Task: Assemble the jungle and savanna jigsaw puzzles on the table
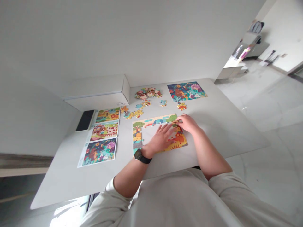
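A puzzle frame of joined pieces [137, 136] lies on the white table, its middle bare. Over its lower right part my left hand [161, 139] rests flat with fingers spread, a dark watch on the wrist. My right hand [187, 123] is at the frame's upper right edge, thumb and fingers pressed together on the border; what they pinch is too small to make out. Just above that hand lies a loose red and yellow piece [182, 106], and a blue piece [163, 102] is to its left.
A pile of pieces [148, 93] sits near the wall, with several loose ones before it. A finished puzzle [187, 91] lies at the back right. At the left are a picture sheet [103, 131], a black phone [85, 120] and a white box [99, 91].
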A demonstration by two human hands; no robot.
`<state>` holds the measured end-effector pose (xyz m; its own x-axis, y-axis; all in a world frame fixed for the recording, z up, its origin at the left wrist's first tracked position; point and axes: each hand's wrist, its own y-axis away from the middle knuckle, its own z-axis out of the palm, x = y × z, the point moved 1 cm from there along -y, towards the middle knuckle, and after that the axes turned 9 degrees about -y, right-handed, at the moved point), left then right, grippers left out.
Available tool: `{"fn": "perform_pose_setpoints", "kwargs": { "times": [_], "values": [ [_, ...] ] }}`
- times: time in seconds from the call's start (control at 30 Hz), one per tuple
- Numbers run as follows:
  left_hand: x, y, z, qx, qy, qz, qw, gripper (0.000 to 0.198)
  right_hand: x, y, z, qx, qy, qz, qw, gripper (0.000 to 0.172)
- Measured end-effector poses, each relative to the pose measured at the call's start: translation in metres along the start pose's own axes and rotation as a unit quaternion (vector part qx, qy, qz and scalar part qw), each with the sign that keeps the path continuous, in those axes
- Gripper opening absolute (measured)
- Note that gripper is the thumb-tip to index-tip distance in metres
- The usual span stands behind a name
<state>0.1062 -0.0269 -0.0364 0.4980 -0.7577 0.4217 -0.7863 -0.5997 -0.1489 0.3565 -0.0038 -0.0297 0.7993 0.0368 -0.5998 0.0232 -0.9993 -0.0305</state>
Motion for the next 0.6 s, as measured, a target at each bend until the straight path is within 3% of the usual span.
{"fn": "perform_pose_setpoints", "kwargs": {
  "times": [0.1, 0.23, 0.3, 0.4, 0.6],
  "values": [
    [-0.035, 0.022, -0.044, 0.062, 0.016, -0.037, 0.997, 0.068, -0.002, 0.000, -0.012, -0.009, -0.012, -0.052, 0.999, 0.025],
    [-0.090, 0.073, -0.085, 0.077, -0.034, -0.104, 0.991, 0.082, 0.003, 0.001, -0.025, -0.050, -0.003, -0.118, 0.992, 0.041],
    [-0.107, 0.097, -0.088, 0.054, -0.058, -0.107, 0.991, 0.096, 0.006, 0.004, -0.025, -0.090, 0.025, -0.132, 0.987, 0.053],
    [-0.115, 0.119, -0.079, 0.000, -0.090, -0.091, 0.992, 0.111, 0.010, 0.009, -0.019, -0.140, 0.059, -0.155, 0.976, 0.072],
    [-0.119, 0.118, -0.061, -0.067, -0.115, -0.106, 0.985, 0.123, 0.011, 0.012, -0.007, -0.184, 0.080, -0.162, 0.966, 0.084]
  ]
}}
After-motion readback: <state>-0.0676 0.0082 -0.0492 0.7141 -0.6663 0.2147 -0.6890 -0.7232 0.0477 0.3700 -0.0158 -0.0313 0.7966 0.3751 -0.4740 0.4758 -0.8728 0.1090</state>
